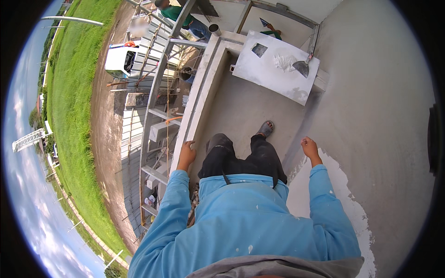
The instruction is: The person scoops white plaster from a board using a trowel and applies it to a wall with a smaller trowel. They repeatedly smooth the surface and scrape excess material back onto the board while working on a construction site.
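My left hand (187, 153) is by the pale concrete ledge (206, 78), open with fingers slightly bent and holding nothing visible. My right hand (309, 148) hangs beside the white-patched wall (333, 190), loosely open with curled fingers and nothing visible in it. Farther ahead, a white board (292, 88) with a small square opening lies across the end of the grey floor channel (238, 106). On it are a lump of white paste (285, 62) and a broad putty knife (301, 68).
Metal scaffolding (153, 120) runs along the left beyond the ledge, above corrugated sheets, buckets (187, 74), a white vehicle (119, 60) and grass. A co-worker in green (183, 21) is at the top, and another person's green sleeve (273, 33) shows behind the board. A metal can (214, 30) stands on the ledge.
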{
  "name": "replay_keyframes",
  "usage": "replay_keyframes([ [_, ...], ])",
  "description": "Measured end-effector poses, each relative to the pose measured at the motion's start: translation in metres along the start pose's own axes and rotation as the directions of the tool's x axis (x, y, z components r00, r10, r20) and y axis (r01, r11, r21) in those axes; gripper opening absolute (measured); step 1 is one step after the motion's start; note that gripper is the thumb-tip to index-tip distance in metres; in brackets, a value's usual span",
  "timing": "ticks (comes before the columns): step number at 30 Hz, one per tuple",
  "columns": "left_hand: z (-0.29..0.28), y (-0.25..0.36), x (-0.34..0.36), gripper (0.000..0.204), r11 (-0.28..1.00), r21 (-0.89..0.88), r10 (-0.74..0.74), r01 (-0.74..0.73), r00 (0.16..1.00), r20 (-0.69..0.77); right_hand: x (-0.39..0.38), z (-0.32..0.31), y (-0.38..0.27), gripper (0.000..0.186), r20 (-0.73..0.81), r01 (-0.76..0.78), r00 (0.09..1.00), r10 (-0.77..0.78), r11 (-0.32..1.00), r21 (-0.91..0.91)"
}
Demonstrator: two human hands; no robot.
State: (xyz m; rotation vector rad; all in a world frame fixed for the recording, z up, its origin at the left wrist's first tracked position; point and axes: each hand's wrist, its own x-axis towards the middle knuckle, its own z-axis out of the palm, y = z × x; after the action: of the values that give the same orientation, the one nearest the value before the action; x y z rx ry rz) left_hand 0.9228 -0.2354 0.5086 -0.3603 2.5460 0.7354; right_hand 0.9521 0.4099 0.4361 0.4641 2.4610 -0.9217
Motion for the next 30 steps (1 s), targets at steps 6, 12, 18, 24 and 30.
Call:
replay_keyframes([
  [6,0.021,0.093,0.106,0.041,0.97,0.074,0.229,-0.231,0.973,0.025,0.067,0.028,-0.079,0.024,-0.056,0.036,0.998,-0.026,0.982,0.186],
  [12,0.09,0.087,0.226,0.044,0.896,0.372,0.141,-0.241,0.951,0.275,0.058,0.161,-0.108,0.024,0.027,-0.021,1.0,0.012,0.944,0.328],
  [18,0.157,0.053,0.413,0.051,0.777,0.56,0.201,-0.288,0.956,0.213,0.087,0.282,-0.127,0.021,-0.044,-0.129,0.984,0.171,0.869,0.478],
  [24,0.204,0.033,0.463,0.056,0.811,0.534,0.085,-0.239,0.951,0.296,0.089,0.358,-0.15,0.024,0.153,-0.249,0.968,0.199,0.845,0.474],
  [30,0.173,0.085,0.501,0.071,0.803,0.479,0.366,-0.355,0.928,0.075,0.077,0.321,-0.195,0.023,0.189,-0.304,0.952,0.24,0.807,0.507],
])
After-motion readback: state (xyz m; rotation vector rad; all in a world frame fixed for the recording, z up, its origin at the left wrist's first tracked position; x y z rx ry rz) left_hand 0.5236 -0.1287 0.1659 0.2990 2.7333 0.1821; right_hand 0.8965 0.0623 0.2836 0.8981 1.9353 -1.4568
